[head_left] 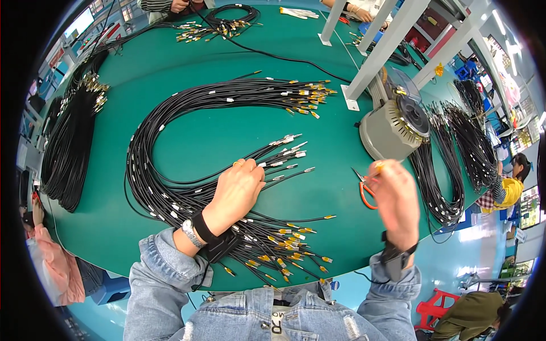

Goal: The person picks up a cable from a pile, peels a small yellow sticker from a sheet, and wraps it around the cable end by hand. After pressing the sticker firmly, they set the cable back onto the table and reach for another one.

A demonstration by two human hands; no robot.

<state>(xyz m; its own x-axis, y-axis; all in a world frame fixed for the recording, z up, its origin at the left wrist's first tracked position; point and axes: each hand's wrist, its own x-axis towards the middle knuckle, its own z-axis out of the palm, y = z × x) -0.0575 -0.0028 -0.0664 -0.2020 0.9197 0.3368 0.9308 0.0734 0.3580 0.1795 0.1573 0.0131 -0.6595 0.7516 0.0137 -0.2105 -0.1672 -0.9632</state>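
Green tabletop [227,132], looped black cables [142,142] left of a grey machine [387,136], left hand [236,190] over them, blurred right hand [394,196] and orange-handled scissors [361,196] before the machine

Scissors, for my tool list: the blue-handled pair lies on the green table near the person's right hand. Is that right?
Not quite: the head view shows that the scissors are orange-handled, not blue-handled. They do lie on the green table near the person's right hand.

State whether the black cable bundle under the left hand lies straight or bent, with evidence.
Bent: the black cable bundle curves round at the left, its ends pointing right.
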